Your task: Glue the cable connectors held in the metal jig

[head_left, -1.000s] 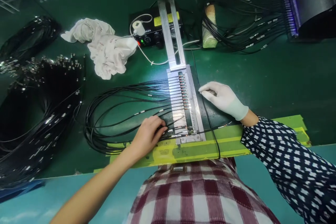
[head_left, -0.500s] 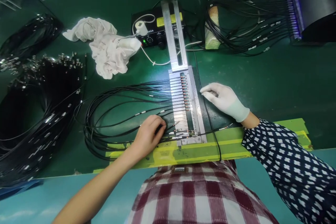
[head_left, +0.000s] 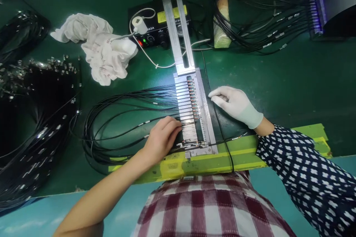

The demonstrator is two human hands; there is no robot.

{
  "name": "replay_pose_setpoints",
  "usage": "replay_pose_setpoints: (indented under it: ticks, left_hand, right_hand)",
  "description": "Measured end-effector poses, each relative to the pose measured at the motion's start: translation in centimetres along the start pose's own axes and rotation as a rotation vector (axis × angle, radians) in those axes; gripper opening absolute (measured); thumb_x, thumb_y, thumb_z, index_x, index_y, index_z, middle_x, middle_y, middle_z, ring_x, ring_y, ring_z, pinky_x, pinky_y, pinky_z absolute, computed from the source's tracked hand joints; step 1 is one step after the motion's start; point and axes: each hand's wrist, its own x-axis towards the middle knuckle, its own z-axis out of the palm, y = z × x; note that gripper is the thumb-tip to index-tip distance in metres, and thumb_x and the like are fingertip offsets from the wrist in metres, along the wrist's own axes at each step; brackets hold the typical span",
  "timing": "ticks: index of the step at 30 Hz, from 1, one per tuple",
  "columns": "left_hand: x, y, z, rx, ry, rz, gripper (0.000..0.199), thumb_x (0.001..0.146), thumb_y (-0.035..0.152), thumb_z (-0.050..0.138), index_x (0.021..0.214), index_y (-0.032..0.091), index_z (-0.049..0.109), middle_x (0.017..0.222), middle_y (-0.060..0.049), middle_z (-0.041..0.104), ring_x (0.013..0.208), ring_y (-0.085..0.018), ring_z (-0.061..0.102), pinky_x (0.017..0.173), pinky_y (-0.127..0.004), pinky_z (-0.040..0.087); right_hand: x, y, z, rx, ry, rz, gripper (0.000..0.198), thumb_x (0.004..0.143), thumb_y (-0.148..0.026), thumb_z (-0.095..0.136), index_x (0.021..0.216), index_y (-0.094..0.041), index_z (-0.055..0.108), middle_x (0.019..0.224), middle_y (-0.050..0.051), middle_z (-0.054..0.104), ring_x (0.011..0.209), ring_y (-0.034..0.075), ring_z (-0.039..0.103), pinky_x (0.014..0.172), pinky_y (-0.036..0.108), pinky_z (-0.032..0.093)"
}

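My bare left hand [head_left: 164,137] is closed in a pinch at the left edge of a slotted metal fixture [head_left: 187,109], on a thin black cable mostly hidden by the fingers. Several black cables [head_left: 116,100] lie side by side in the fixture's upper slots, their stripped, coppery ends [head_left: 192,98] in a row over its long opening. Lower slots show bare metal. More cable ends lie across its bottom. To the right, my white-gloved right hand [head_left: 236,105] rests with thumb and forefinger tips close together, beside a single black cord [head_left: 216,113]; anything between the tips is hidden.
A slotted metal bar [head_left: 174,33] extends from the fixture's top over a black control box [head_left: 155,39]. White cloth [head_left: 101,48] lies left of it. Cable bundles [head_left: 36,111] pile at far left; more cables [head_left: 250,33] reach a lit rack [head_left: 315,5]. Yellow-green tape [head_left: 247,152] lines the table edge.
My left hand has moved right and slightly up to the fixture's edge, bringing its cable over the slots. My right hand keeps its pose. The whole view has shifted slightly.
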Motion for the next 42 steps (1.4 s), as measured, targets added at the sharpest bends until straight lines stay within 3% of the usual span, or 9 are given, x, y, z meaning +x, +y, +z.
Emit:
replay_pose_setpoints:
  ticks: [4,11,19,26,29,32,34,37,42]
  left_hand:
    - [1.8,-0.3,1.2,0.08,-0.09,0.188,0.022,0.097,0.014,0.048,0.113,0.017,0.062,0.094,-0.007,0.064,0.085,-0.015,0.059,0.076,-0.026,0.05]
    - [2.2,-0.6,1.4,0.111,-0.082,0.25,0.025,0.096,0.013,0.049,0.117,0.013,0.063,0.092,-0.008,0.062,0.083,-0.015,0.058,0.072,-0.027,0.051]
    - [2.6,-0.5,0.9,-0.095,-0.194,0.156,0.025,0.096,0.01,0.05,0.118,0.016,0.06,0.102,-0.008,0.063,0.092,-0.013,0.061,0.083,-0.024,0.053]
    - [2.5,-0.6,1.2,0.023,-0.174,0.246,0.025,0.096,0.011,0.05,0.12,0.016,0.057,0.102,-0.008,0.063,0.092,-0.015,0.059,0.082,-0.027,0.052]
    - [2.0,-0.6,1.4,0.105,-0.11,0.281,0.026,0.096,0.011,0.05,0.12,0.016,0.058,0.103,-0.009,0.061,0.093,-0.017,0.056,0.081,-0.029,0.05]
    - [0.8,-0.3,1.5,0.284,-0.039,0.239,0.033,0.095,0.01,0.049,0.126,0.019,0.059,0.103,-0.01,0.059,0.092,-0.019,0.052,0.079,-0.032,0.047]
    - [0.0,-0.1,1.7,0.313,-0.061,0.202,0.042,0.095,0.008,0.047,0.135,0.019,0.053,0.099,-0.009,0.058,0.087,-0.018,0.049,0.075,-0.031,0.045]
    - [-0.7,0.0,2.0,0.248,-0.115,0.189,0.052,0.096,0.007,0.041,0.146,0.017,0.042,0.097,-0.008,0.058,0.084,-0.018,0.049,0.074,-0.03,0.045]
    - [-0.5,-0.1,1.0,0.054,-0.167,0.088,0.044,0.098,0.014,0.039,0.142,0.019,0.046,0.102,-0.009,0.061,0.091,-0.018,0.054,0.08,-0.031,0.047]
  right_hand:
    - [0.0,-0.1,0.0,0.017,0.009,-0.03,0.018,0.093,-0.024,0.056,0.099,-0.022,0.073,0.097,0.002,0.073,0.078,0.018,0.063,0.076,0.032,0.047]
    - [0.1,0.1,0.1,0.029,0.004,-0.033,0.017,0.093,-0.024,0.057,0.098,-0.022,0.073,0.093,-0.001,0.072,0.078,0.017,0.062,0.079,0.031,0.045]
    - [0.1,0.1,0.1,0.015,-0.002,-0.025,0.017,0.094,-0.025,0.056,0.098,-0.024,0.073,0.095,-0.002,0.073,0.079,0.017,0.062,0.08,0.031,0.044]
    - [0.1,0.1,0.1,0.016,-0.012,-0.013,0.019,0.094,-0.025,0.055,0.099,-0.024,0.073,0.095,-0.002,0.073,0.079,0.017,0.062,0.078,0.031,0.043]
    - [0.1,0.1,0.1,0.017,-0.009,-0.011,0.018,0.094,-0.025,0.056,0.099,-0.024,0.073,0.095,-0.002,0.073,0.079,0.016,0.062,0.078,0.03,0.043]
    - [0.1,0.1,0.0,0.018,-0.01,-0.013,0.017,0.094,-0.025,0.056,0.099,-0.024,0.073,0.095,-0.003,0.073,0.078,0.016,0.062,0.077,0.03,0.043]
    - [0.2,0.1,0.0,0.018,-0.011,-0.017,0.017,0.093,-0.025,0.057,0.098,-0.024,0.073,0.095,-0.003,0.073,0.077,0.016,0.061,0.077,0.03,0.043]
    - [0.3,0.0,0.0,0.006,-0.005,-0.024,0.017,0.093,-0.024,0.057,0.098,-0.024,0.073,0.095,-0.002,0.073,0.076,0.016,0.061,0.076,0.03,0.043]
    - [0.2,0.0,0.0,-0.006,-0.003,0.006,0.02,0.091,-0.026,0.056,0.1,-0.023,0.074,0.093,0.001,0.073,0.074,0.018,0.062,0.073,0.032,0.045]
